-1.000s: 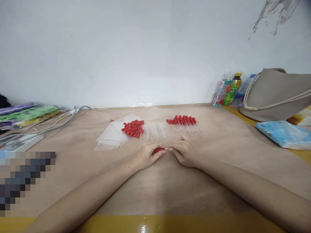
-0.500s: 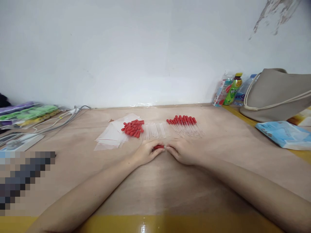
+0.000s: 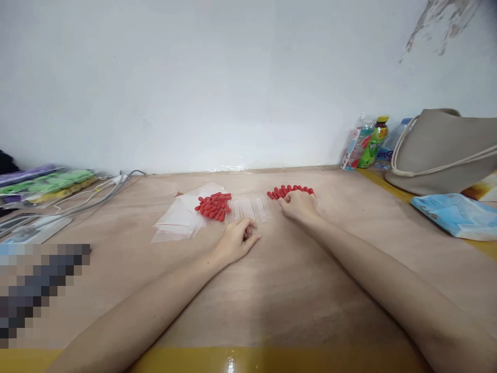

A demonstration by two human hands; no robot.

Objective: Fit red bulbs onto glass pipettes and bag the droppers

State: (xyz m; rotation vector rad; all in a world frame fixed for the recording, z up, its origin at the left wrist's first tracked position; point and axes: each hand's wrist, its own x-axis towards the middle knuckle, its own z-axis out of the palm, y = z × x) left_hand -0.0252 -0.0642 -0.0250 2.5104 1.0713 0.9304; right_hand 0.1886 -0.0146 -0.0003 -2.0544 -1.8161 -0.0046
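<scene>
Left grip (image 3: 236,241) half-open, right (image 3: 301,205) at red bulbs (image 3: 289,188)

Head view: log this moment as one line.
right hand: at red-bulbed tubes, grip unclear | left hand: open, near clear tubes | loose red bulbs: piled

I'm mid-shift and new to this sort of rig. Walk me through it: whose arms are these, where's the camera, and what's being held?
There is no machine here: these are a person's bare arms, seen by a camera on their head, looking forward and down. On the table, from left to right, lie clear plastic bags, a pile of red bulbs, thin clear tubes and a row of red-topped tubes. The left hand is loosely open, with nothing visible in it. The right hand is at the row; whether it grips one is hidden.
</scene>
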